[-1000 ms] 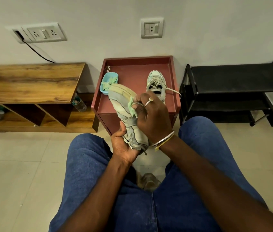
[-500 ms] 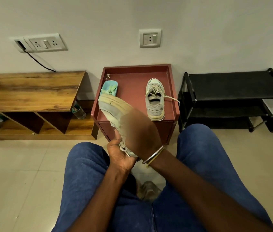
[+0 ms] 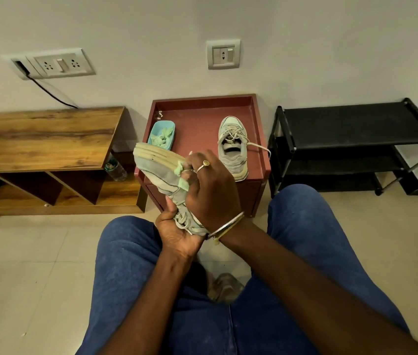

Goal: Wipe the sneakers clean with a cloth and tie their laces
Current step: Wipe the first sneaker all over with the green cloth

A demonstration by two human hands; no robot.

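Sneaker [image 3: 157, 167] gripped at near end by left hand [image 3: 177, 237]; right hand [image 3: 210, 193] pinches green cloth [image 3: 182, 184] against its side. Sneaker lettering too blurred to read.

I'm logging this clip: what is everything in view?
held sneaker: one, grey, in both hands
second sneaker: one, grey, on the table, laces loose
cloth: one, green, against held sneaker
tub: one, blue, on the table, green scraps inside
table: one, red, by the wall
bench: one, wooden, left of table
rack: one, black, right of table
bottle: one, clear, beside bench
socket plates: two, white, on wall
left hand: one, grips held sneaker
right hand: one, holds cloth
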